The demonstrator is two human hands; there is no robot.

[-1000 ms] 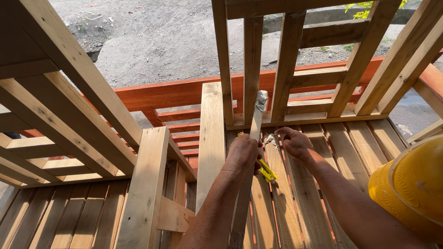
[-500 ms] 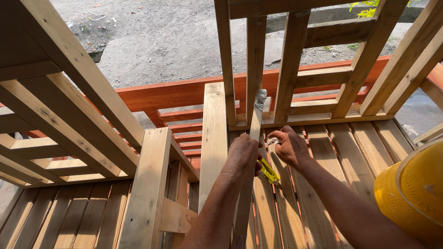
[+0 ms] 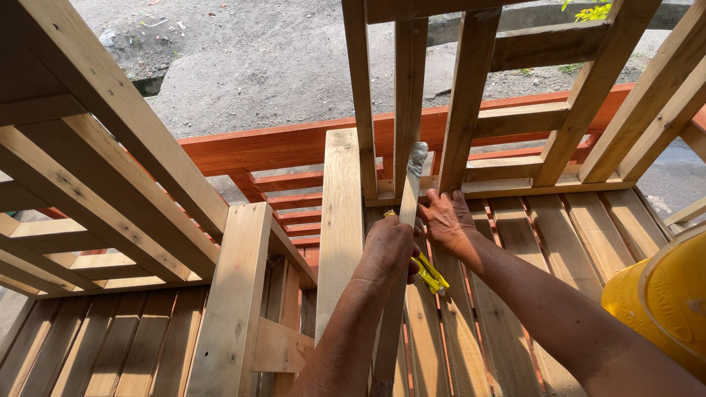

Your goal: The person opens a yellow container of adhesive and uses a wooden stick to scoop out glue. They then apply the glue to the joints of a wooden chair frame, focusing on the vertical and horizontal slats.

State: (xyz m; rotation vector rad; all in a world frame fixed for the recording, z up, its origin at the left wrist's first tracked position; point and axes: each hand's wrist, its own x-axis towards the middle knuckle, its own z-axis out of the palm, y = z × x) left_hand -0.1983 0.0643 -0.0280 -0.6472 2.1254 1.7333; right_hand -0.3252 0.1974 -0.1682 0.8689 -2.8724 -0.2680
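Observation:
My left hand [image 3: 390, 246] is closed around a yellow and black hand tool [image 3: 431, 274], pressing it against a narrow upright wooden slat [image 3: 409, 192] with a grey-white smeared top end. The tool's ends stick out on both sides of my fist. My right hand [image 3: 450, 222] lies just right of it, fingers curled onto the slat's edge, palm over the pale floor boards [image 3: 515, 235]. Both forearms reach in from the bottom of the view. A wide pale post [image 3: 341, 191] stands directly left of the slat.
Pale timber railings and diagonal beams [image 3: 110, 140] frame the left and top. An orange-red painted rail [image 3: 279, 143] runs behind, with bare dirt ground [image 3: 257, 66] beyond. A yellow hard hat [image 3: 662, 301] fills the lower right corner.
My right hand has slid left and closed in on the slat, next to my left hand. The left hand has stayed on the slat with the yellow tool.

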